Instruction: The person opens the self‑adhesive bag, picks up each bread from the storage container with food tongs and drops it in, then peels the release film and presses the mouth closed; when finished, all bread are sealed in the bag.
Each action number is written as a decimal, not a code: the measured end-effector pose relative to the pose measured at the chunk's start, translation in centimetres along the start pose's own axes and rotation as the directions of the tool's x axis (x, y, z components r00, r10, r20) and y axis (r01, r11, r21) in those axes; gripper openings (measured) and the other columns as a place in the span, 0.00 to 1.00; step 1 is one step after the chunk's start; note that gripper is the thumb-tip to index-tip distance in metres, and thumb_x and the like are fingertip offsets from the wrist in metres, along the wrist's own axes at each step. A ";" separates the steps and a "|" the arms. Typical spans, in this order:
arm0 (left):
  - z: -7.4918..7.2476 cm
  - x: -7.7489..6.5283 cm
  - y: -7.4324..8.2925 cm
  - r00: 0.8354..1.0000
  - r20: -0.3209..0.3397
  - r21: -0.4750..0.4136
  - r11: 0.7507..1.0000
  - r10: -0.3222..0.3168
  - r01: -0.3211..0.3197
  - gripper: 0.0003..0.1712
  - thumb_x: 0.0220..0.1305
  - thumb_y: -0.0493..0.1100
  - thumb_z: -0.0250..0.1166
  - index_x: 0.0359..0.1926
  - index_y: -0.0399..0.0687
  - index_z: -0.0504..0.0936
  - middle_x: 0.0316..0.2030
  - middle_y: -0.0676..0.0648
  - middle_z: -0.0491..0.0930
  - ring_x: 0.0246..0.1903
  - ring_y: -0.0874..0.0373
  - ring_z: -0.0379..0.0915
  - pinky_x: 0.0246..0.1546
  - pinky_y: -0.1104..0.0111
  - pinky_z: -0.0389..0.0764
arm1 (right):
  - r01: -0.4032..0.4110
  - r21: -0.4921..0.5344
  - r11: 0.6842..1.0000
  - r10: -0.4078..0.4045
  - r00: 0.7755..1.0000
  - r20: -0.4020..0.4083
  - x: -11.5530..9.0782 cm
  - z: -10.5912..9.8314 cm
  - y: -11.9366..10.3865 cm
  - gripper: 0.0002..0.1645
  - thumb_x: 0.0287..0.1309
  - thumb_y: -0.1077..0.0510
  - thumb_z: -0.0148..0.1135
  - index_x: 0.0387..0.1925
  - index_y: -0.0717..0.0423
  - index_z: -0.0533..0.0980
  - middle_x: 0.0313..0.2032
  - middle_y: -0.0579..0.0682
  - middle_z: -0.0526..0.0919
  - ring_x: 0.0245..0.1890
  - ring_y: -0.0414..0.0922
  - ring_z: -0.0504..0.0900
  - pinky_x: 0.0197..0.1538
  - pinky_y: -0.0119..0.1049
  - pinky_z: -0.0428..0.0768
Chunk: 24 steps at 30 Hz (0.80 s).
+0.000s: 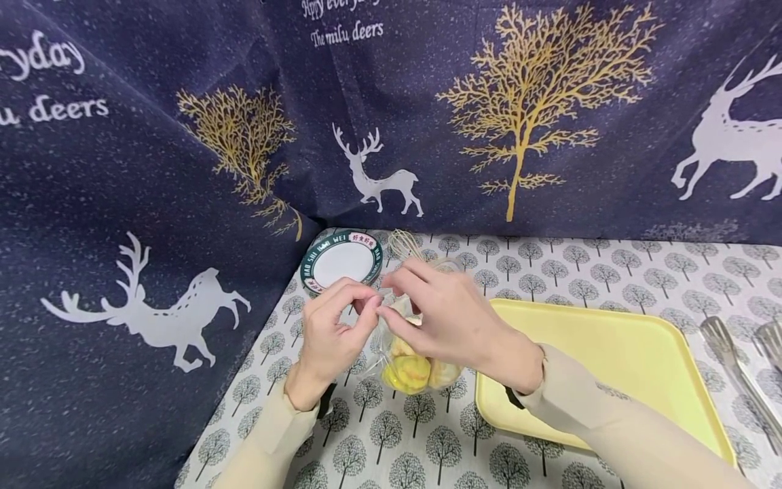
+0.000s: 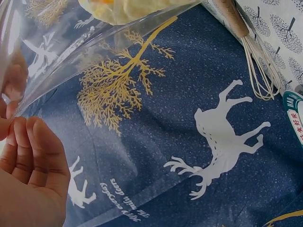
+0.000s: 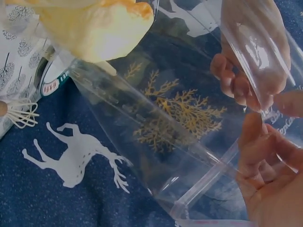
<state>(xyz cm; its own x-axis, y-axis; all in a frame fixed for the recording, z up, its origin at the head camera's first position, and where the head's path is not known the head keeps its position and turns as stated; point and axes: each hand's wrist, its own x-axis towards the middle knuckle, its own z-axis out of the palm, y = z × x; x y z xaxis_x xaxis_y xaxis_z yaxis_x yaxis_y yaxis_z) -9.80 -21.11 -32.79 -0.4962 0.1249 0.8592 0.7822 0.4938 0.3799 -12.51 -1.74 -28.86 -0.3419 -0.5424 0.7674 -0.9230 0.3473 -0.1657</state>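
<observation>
Both hands meet at the upper edge of a clear plastic bag (image 3: 128,113) and pinch its thin film between thumb and fingertips. My left hand (image 1: 332,333) is on the left side, with its thumb almost against the right hand's. From the right, my right hand (image 1: 452,312) reaches over the bag and covers part of it. Inside, several yellow, rounded food pieces (image 1: 409,373) lie at the bottom; their exact kind is unclear. The right wrist view shows the film stretching from the food to the fingers, with a pale strip (image 3: 203,184) along the bag.
A yellow tray (image 1: 586,360) lies to the right, partly under the right forearm. Behind the hands are a green-rimmed plate (image 1: 311,265) and a whisk (image 1: 403,243). A fork (image 1: 727,346) and another metal utensil (image 1: 771,339) lie at far right. A dark blue deer-print cloth (image 1: 391,102) hangs behind.
</observation>
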 end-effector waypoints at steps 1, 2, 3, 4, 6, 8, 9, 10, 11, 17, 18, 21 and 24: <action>0.0 0.0 0.0 1.000 0.002 0.003 1.000 0.002 -0.002 0.04 0.61 0.33 0.64 0.31 0.37 0.84 0.23 0.47 0.80 0.24 0.62 0.72 0.28 0.78 0.76 | 0.009 -0.006 1.000 -0.009 1.000 -0.004 0.0 0.1 0.0 0.12 0.56 0.54 0.70 0.41 0.53 0.80 0.34 0.44 0.84 0.19 0.33 0.72 0.21 0.20 0.66; 0.0 0.0 0.0 1.000 0.002 0.006 1.000 0.005 -0.005 0.04 0.62 0.33 0.64 0.31 0.37 0.84 0.24 0.47 0.80 0.24 0.62 0.72 0.27 0.78 0.76 | 0.017 -0.015 1.000 -0.017 1.000 -0.008 0.1 0.1 -0.1 0.12 0.57 0.54 0.70 0.41 0.53 0.81 0.34 0.43 0.84 0.18 0.33 0.71 0.20 0.21 0.65; 0.1 0.0 0.0 1.000 0.002 0.007 1.000 0.006 -0.006 0.04 0.62 0.33 0.64 0.31 0.37 0.84 0.24 0.47 0.80 0.24 0.62 0.72 0.27 0.78 0.76 | 0.026 -0.023 0.999 -0.026 1.000 -0.014 0.2 0.2 -0.1 0.11 0.57 0.54 0.70 0.40 0.52 0.81 0.34 0.43 0.84 0.18 0.33 0.71 0.20 0.21 0.65; 0.1 0.0 0.0 1.000 0.002 0.010 1.000 0.004 -0.004 0.04 0.62 0.33 0.64 0.31 0.37 0.84 0.24 0.47 0.80 0.24 0.62 0.72 0.27 0.77 0.76 | 0.032 -0.029 0.999 -0.033 0.999 -0.020 0.2 0.2 -0.1 0.09 0.58 0.55 0.70 0.39 0.52 0.81 0.34 0.43 0.84 0.18 0.33 0.72 0.20 0.21 0.66; 0.1 -0.1 0.0 1.000 0.001 0.019 1.000 0.001 -0.001 0.04 0.61 0.32 0.64 0.31 0.38 0.84 0.24 0.47 0.80 0.24 0.62 0.72 0.27 0.76 0.76 | 0.039 -0.033 0.999 -0.039 0.999 -0.026 0.3 0.3 -0.1 0.05 0.59 0.57 0.68 0.37 0.52 0.82 0.34 0.43 0.83 0.18 0.33 0.71 0.20 0.21 0.67; 0.1 -0.1 0.0 1.000 0.003 0.024 1.000 0.001 -0.001 0.04 0.60 0.31 0.64 0.31 0.38 0.84 0.24 0.48 0.80 0.25 0.63 0.72 0.26 0.75 0.76 | 0.033 -0.040 0.999 -0.034 0.999 -0.025 0.4 0.3 -0.1 0.02 0.60 0.59 0.67 0.36 0.52 0.81 0.32 0.43 0.82 0.18 0.33 0.71 0.21 0.21 0.68; 0.1 -0.1 0.0 1.000 0.004 0.026 1.000 0.000 0.000 0.04 0.60 0.31 0.64 0.31 0.39 0.84 0.24 0.48 0.79 0.25 0.63 0.72 0.26 0.75 0.76 | 0.026 -0.041 0.999 -0.027 0.999 -0.024 0.4 0.3 -0.1 0.02 0.60 0.60 0.66 0.35 0.52 0.80 0.32 0.43 0.81 0.18 0.33 0.70 0.21 0.22 0.68; 0.1 -0.1 0.0 1.000 0.005 0.026 1.000 0.001 -0.002 0.04 0.60 0.31 0.64 0.31 0.39 0.84 0.25 0.48 0.80 0.25 0.64 0.71 0.26 0.75 0.76 | 0.016 -0.043 0.999 -0.017 1.000 -0.021 0.3 0.3 -0.1 0.02 0.60 0.61 0.65 0.34 0.52 0.79 0.31 0.43 0.81 0.18 0.33 0.69 0.22 0.23 0.69; 0.1 0.0 0.0 1.000 0.007 0.025 1.000 0.003 -0.003 0.04 0.60 0.31 0.64 0.31 0.39 0.84 0.25 0.49 0.80 0.25 0.64 0.71 0.26 0.75 0.76 | 0.005 -0.045 0.999 -0.006 1.000 -0.018 0.3 0.3 -0.1 0.02 0.59 0.62 0.63 0.34 0.52 0.78 0.31 0.43 0.80 0.18 0.33 0.68 0.22 0.23 0.68; 0.1 0.0 0.1 1.000 0.008 0.018 1.000 0.004 -0.004 0.04 0.60 0.31 0.64 0.31 0.39 0.84 0.25 0.49 0.80 0.26 0.64 0.71 0.28 0.78 0.76 | -0.004 -0.030 1.000 0.004 1.000 -0.002 0.2 0.1 0.1 0.06 0.55 0.64 0.63 0.35 0.52 0.77 0.33 0.43 0.80 0.18 0.33 0.67 0.22 0.23 0.67; 0.1 0.0 0.1 1.000 0.007 0.019 1.000 0.005 -0.005 0.04 0.60 0.31 0.64 0.31 0.39 0.84 0.25 0.49 0.80 0.26 0.64 0.71 0.28 0.77 0.76 | 0.010 -0.030 0.999 -0.010 1.000 0.001 0.2 0.0 0.1 0.07 0.54 0.64 0.64 0.36 0.52 0.78 0.33 0.43 0.80 0.18 0.33 0.67 0.21 0.22 0.66; 0.1 0.1 0.1 1.000 0.011 0.023 1.000 0.019 -0.019 0.04 0.61 0.31 0.63 0.32 0.38 0.85 0.25 0.48 0.79 0.26 0.63 0.71 0.28 0.78 0.75 | 0.073 -0.066 0.995 -0.072 0.997 0.005 0.3 -0.2 0.2 0.11 0.53 0.64 0.65 0.40 0.53 0.80 0.35 0.43 0.81 0.17 0.33 0.67 0.19 0.21 0.64; 0.2 0.1 0.2 0.999 0.017 0.040 0.998 0.040 -0.041 0.05 0.62 0.32 0.62 0.32 0.38 0.85 0.26 0.48 0.80 0.26 0.63 0.72 0.28 0.77 0.75 | 0.122 -0.118 0.985 -0.123 0.992 -0.001 0.3 -0.3 0.3 0.10 0.56 0.63 0.65 0.41 0.53 0.81 0.33 0.43 0.79 0.17 0.34 0.66 0.17 0.22 0.62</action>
<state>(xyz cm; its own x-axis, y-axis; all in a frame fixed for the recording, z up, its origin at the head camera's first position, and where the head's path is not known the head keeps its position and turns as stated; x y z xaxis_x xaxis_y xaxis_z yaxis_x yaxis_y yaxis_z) -9.78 -20.86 -32.64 -0.4704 0.1590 0.8680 0.7861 0.5224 0.3303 -12.83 -1.59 -28.52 -0.2258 -0.5803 0.7825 -0.9304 0.3666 0.0034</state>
